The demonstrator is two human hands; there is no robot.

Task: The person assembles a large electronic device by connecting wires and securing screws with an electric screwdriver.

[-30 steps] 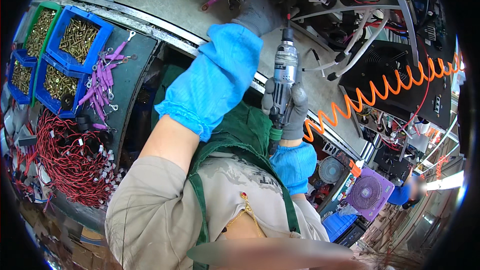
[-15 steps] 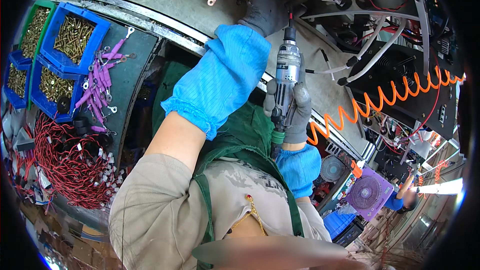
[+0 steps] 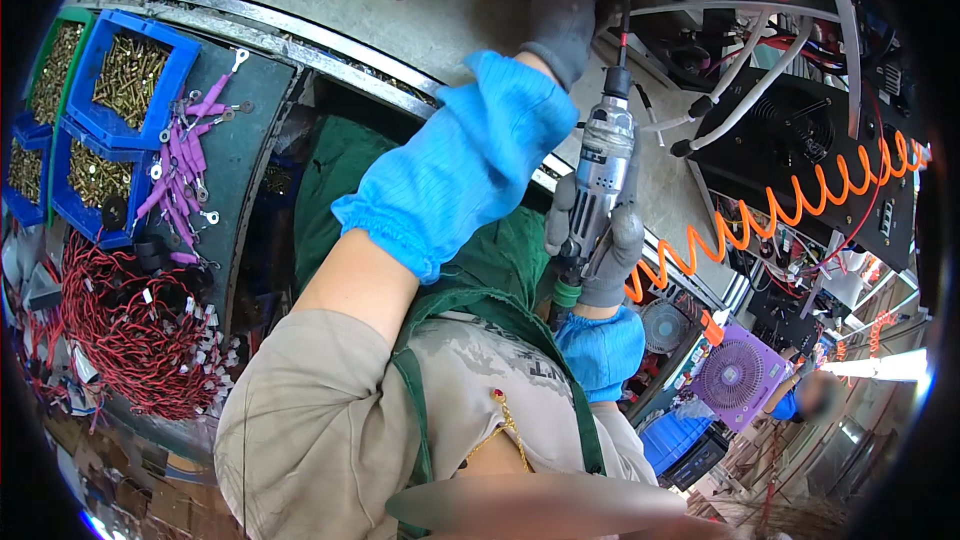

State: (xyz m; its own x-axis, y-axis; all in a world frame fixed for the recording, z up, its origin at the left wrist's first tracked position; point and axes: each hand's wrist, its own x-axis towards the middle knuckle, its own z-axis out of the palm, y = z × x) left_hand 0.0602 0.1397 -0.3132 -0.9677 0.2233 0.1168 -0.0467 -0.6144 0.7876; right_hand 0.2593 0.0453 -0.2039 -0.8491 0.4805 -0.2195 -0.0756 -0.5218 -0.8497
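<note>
Well, driver point(image 3: 605, 145): it tilted slightly in the right hand point(image 3: 615, 260), its bit point(image 3: 624, 35) toward the metal frame point(image 3: 740, 8); contact at the tip was unclear.
Right hand: gray-gloved fingers wrapped the driver's body.
Left hand point(image 3: 563, 25): it was near the bit's tip; its fingertips were lost in shadow, so their hold could not be told.
Hose point(image 3: 882, 155): orange coils ran rightward from beside the right hand.
Bench point(image 3: 243, 140): screws point(image 3: 130, 80) filled blue bins point(image 3: 165, 95), near purple lugs point(image 3: 185, 155) and red wires point(image 3: 130, 330).

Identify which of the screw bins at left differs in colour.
The green bin, just left of the upper blue bin; the lower bin and small leftmost bin are blue too.
</note>
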